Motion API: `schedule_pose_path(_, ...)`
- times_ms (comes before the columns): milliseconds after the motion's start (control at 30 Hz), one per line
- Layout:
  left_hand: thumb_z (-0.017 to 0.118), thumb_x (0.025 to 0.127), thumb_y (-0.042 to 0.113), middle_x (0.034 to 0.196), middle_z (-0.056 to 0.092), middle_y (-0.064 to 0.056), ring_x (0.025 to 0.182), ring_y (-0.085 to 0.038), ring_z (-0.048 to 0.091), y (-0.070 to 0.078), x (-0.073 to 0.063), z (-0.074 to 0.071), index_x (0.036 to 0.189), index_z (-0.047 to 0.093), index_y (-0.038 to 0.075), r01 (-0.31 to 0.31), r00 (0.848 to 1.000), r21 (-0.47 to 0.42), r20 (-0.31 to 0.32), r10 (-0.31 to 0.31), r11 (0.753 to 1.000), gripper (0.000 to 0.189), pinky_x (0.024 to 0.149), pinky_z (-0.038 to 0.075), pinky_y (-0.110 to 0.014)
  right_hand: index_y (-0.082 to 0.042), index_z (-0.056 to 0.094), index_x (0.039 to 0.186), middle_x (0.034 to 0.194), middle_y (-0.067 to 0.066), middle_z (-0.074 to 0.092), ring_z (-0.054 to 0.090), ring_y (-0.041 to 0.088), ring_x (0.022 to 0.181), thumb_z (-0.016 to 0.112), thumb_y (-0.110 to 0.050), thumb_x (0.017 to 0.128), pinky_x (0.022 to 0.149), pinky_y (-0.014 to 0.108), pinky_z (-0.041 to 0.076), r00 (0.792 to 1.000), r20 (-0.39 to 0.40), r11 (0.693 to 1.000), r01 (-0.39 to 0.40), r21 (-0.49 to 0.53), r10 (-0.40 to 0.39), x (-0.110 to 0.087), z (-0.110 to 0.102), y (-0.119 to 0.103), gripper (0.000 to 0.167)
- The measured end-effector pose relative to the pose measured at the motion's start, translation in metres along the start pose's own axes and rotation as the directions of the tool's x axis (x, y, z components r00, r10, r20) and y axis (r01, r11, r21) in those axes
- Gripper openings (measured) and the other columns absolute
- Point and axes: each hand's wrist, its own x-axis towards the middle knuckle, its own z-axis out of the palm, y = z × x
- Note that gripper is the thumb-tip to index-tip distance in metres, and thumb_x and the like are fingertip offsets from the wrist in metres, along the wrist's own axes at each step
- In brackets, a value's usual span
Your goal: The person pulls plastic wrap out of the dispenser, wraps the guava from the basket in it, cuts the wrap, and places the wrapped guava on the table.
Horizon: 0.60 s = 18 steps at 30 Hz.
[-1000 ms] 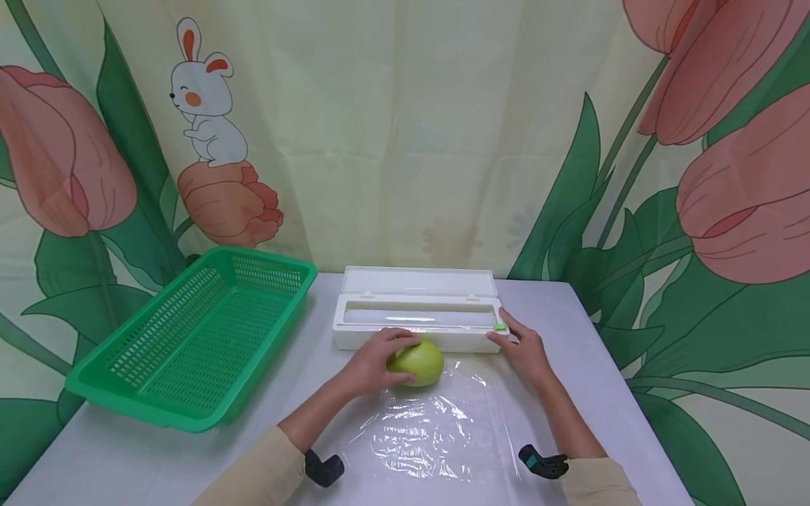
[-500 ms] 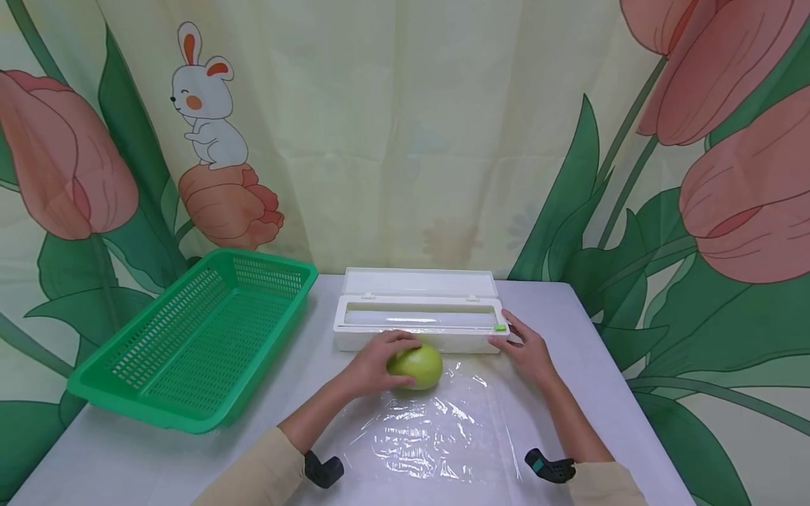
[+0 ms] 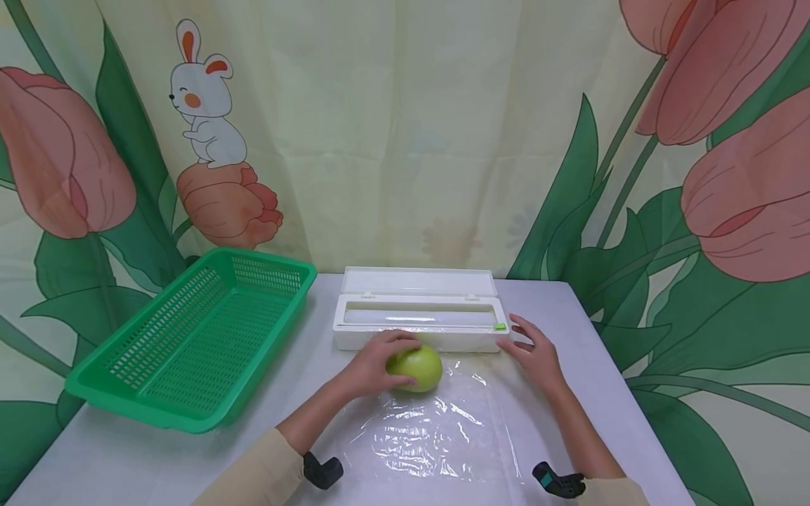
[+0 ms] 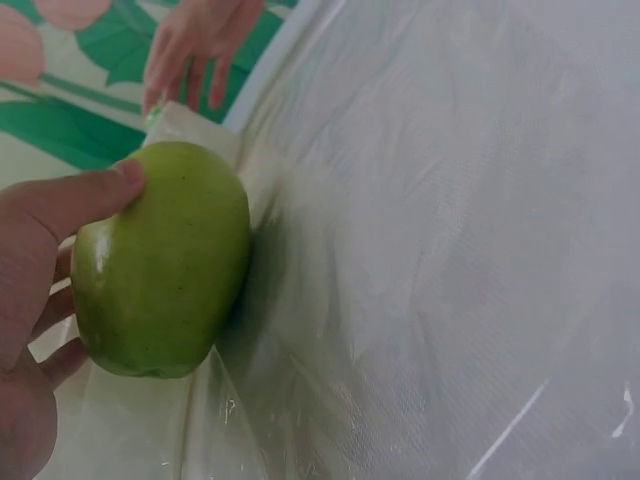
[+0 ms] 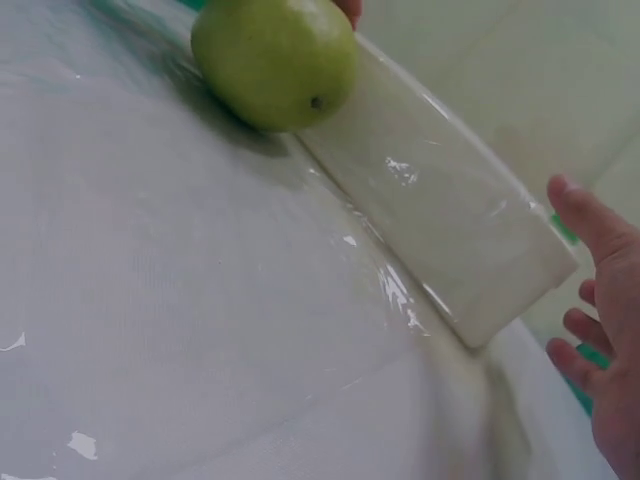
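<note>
My left hand (image 3: 378, 365) grips a smooth, rounded green fruit (image 3: 422, 368) from its left side, thumb and fingers around it. In the left wrist view the fruit (image 4: 165, 262) sits at the front face of a white cling film dispenser (image 3: 354, 341). The dispenser's lid (image 3: 420, 281) stands raised and a film roll (image 3: 411, 317) shows inside. A sheet of clear cling film (image 3: 430, 436) runs from it toward me over the table. Beside the dispenser's right end is my right hand (image 3: 536, 357), fingers spread, holding nothing; the right wrist view shows a gap between them.
A green plastic basket (image 3: 253, 372) stands on the left of the white-covered table (image 3: 601, 393). A small green slider (image 3: 500, 326) sits at the dispenser's right end. Behind the table hangs a curtain (image 3: 405, 140) printed with tulips and a rabbit.
My right hand has let go of the dispenser's right end and drawn a little to the right. The left hand and the fruit stay nearly still.
</note>
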Motion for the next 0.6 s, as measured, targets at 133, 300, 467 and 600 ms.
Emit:
schedule_pose_path(133, 0.083, 0.075, 0.031, 0.133, 0.057, 0.002, 0.127, -0.022, 0.05, 0.002, -0.002, -0.003, 0.126, 0.063, 0.019, 0.009, 1.0, -0.001, 0.005, -0.009, 1.0, 0.056, 0.105, 0.044, -0.042, -0.016, 0.042, 0.146, 0.151, 0.01, 0.041, 0.048, 0.031, 0.133, 0.07, -0.04, 0.087, 0.102, 0.045, 0.048, 1.0, -0.023, 1.0, 0.016, -0.017, -0.017, -0.005, -0.001, 0.0, 0.069)
schedule_pose_path(300, 0.083, 0.075, 0.029, 0.132, 0.057, 0.002, 0.126, -0.022, 0.051, 0.004, -0.005, -0.005, 0.125, 0.063, 0.018, 0.003, 1.0, -0.02, 0.001, -0.003, 1.0, 0.055, 0.104, 0.045, -0.042, -0.015, 0.045, 0.144, 0.149, 0.01, 0.044, 0.05, 0.03, 0.13, 0.071, -0.036, 0.088, 0.1, 0.042, 0.049, 0.997, -0.05, 0.998, 0.052, -0.035, -0.054, -0.011, -0.001, -0.001, 0.065)
schedule_pose_path(467, 0.083, 0.075, 0.029, 0.129, 0.058, 0.003, 0.125, -0.02, 0.051, 0.004, -0.009, -0.007, 0.124, 0.064, 0.018, -0.019, 1.0, -0.022, -0.018, 0.019, 1.0, 0.054, 0.103, 0.047, -0.04, -0.013, 0.046, 0.143, 0.148, 0.01, 0.046, 0.052, 0.028, 0.128, 0.071, -0.035, 0.087, 0.095, 0.026, 0.052, 0.995, -0.064, 0.996, 0.081, -0.032, -0.083, -0.017, -0.002, -0.002, 0.064)
schedule_pose_path(600, 0.083, 0.075, 0.029, 0.129, 0.058, 0.005, 0.125, -0.018, 0.051, 0.002, -0.013, -0.008, 0.124, 0.064, 0.019, -0.014, 1.0, -0.031, -0.024, 0.013, 0.999, 0.053, 0.104, 0.047, -0.038, -0.014, 0.048, 0.142, 0.146, 0.01, 0.048, 0.053, 0.027, 0.127, 0.072, -0.035, 0.087, 0.087, 0.004, 0.046, 0.992, -0.077, 0.994, 0.104, -0.016, -0.105, -0.022, -0.002, -0.003, 0.063)
